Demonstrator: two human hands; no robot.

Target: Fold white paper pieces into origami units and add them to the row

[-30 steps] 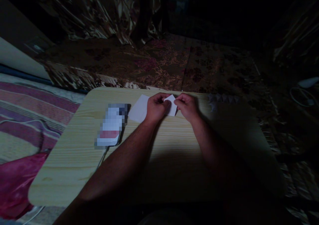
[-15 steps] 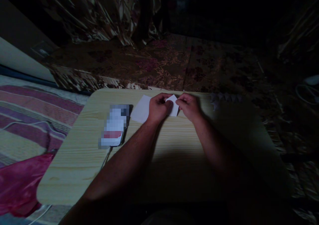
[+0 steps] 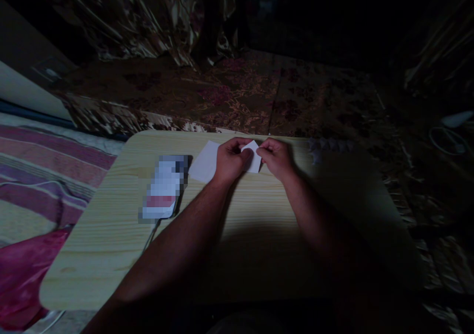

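Both hands meet over the far middle of a light wooden table point(image 3: 111, 196). A small folded piece of white paper point(image 3: 253, 160) with a pointed top is between them. My left hand point(image 3: 232, 159) grips its left side, thumb lying across the front. At the right edge, my right hand point(image 3: 276, 157) pinches the paper between thumb and fingers. The fingers behind the paper are hidden. Left of my left hand lies a stack of white paper point(image 3: 204, 162), partly covered by that hand.
A phone point(image 3: 163, 186) with a blurred screen and a cable lies at the table's left. Several small folded paper shapes point(image 3: 331, 145) stand in a row at the far right. A striped bed cover point(image 3: 40, 166) and a pink bag point(image 3: 29, 270) are beside the table.
The whole view has shifted slightly, so everything sits a little further left. Both hands keep their hold on the folded paper, with no clear change in its shape.
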